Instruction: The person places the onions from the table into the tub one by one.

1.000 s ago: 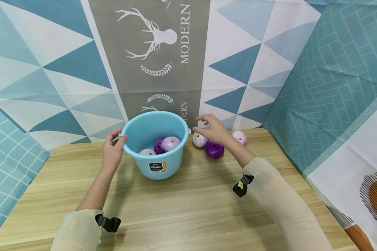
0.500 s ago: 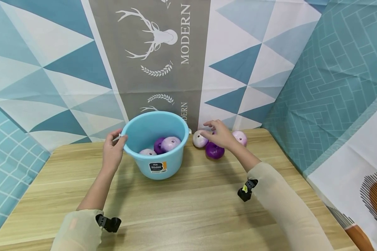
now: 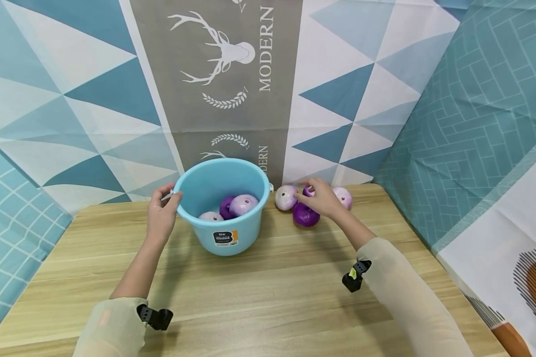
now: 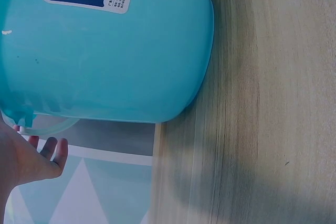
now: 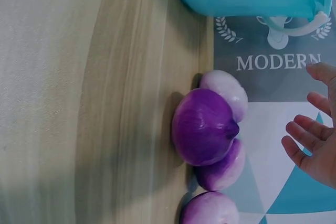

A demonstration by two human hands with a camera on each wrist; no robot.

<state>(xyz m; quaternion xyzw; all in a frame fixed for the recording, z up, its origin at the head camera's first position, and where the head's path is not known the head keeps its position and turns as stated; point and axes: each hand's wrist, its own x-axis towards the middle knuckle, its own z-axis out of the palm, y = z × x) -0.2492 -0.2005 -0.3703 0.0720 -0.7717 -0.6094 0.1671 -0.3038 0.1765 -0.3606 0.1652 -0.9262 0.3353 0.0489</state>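
Note:
A light blue bucket (image 3: 250, 229) stands upright on the table. My left hand (image 3: 161, 218) holds its left rim beside the handle joint, thumb over the edge; in the left wrist view the fingers lie by the pale handle (image 4: 55, 128). Inside the bucket lie a pale purple onion (image 3: 243, 204), a dark purple one behind it and a whitish one. To the bucket's right my right hand (image 3: 323, 201) hovers over several onions, fingers loosely curved and holding nothing. These include a whitish onion (image 3: 286, 198), a dark purple onion (image 5: 203, 127), a partly hidden onion (image 5: 223, 169) and a pale onion (image 3: 342, 197).
The wooden table (image 3: 250, 307) reaches toward me. Behind it hangs a patterned cloth (image 3: 339, 74) with a deer print, close to the bucket and onions. A teal tile-patterned cloth (image 3: 469, 109) borders the right side.
My right hand has moved right and down, from near the bucket's right rim to over the onions. The left hand stays on the rim, and the bucket has not visibly moved.

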